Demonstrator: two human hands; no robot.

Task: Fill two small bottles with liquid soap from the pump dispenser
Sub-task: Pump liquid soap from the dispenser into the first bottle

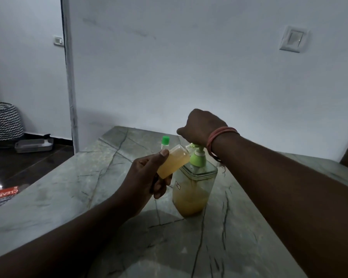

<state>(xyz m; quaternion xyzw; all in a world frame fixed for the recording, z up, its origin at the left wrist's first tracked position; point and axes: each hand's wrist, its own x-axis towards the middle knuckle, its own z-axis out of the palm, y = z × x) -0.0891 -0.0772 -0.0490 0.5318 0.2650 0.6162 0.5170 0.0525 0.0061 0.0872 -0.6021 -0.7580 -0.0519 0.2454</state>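
Left hand (149, 173) gripped a nearly full small bottle (173, 163) tilted at the spout; right hand (199, 127) pressed the pump dispenser (193, 189). Green-capped bottle (165, 143) behind looked pretty empty, probably next.

A grey-green marble table (54, 197) stands before a white wall with a light switch (293, 38). At far left, a zigzag-patterned basket (4, 122) stands on the dark floor, with a grey tray (34, 145) just beside it. A red printed paper (5, 194) lies near the table's left edge.

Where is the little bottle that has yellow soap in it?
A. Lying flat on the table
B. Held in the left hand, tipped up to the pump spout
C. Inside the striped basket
B: the left hand grips the small bottle, tilted with its mouth at the pump dispenser spout.
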